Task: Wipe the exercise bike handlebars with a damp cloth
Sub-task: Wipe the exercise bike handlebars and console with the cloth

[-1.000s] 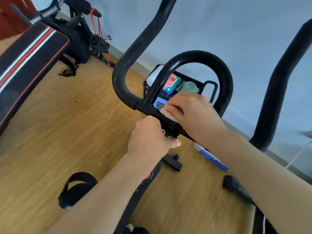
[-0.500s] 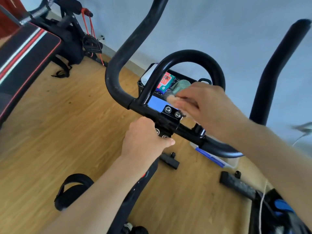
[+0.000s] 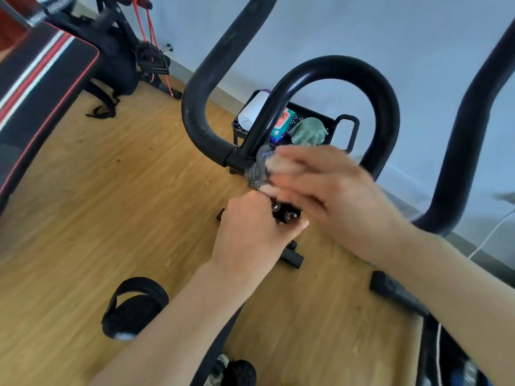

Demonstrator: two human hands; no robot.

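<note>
The black exercise bike handlebars (image 3: 334,65) fill the middle of the head view: a central loop, a left horn (image 3: 200,112) and a right horn (image 3: 468,129). My right hand (image 3: 328,190) is blurred and holds a dark grey patterned cloth (image 3: 259,168) pressed on the crossbar, just right of the left horn's joint. My left hand (image 3: 250,232) is wrapped around the stem clamp below the crossbar, beside its two bolts (image 3: 284,213).
A black basket (image 3: 338,125) against the wall holds a white bottle (image 3: 252,110), a colourful packet and a green cloth (image 3: 308,132). A striped bench (image 3: 36,87) and other gym gear stand at the left. A bike pedal (image 3: 133,305) hangs over the wooden floor.
My right hand has swept the cloth leftward along the crossbar, over the clamp bolts toward the left horn's joint. My left hand has stayed on the stem.
</note>
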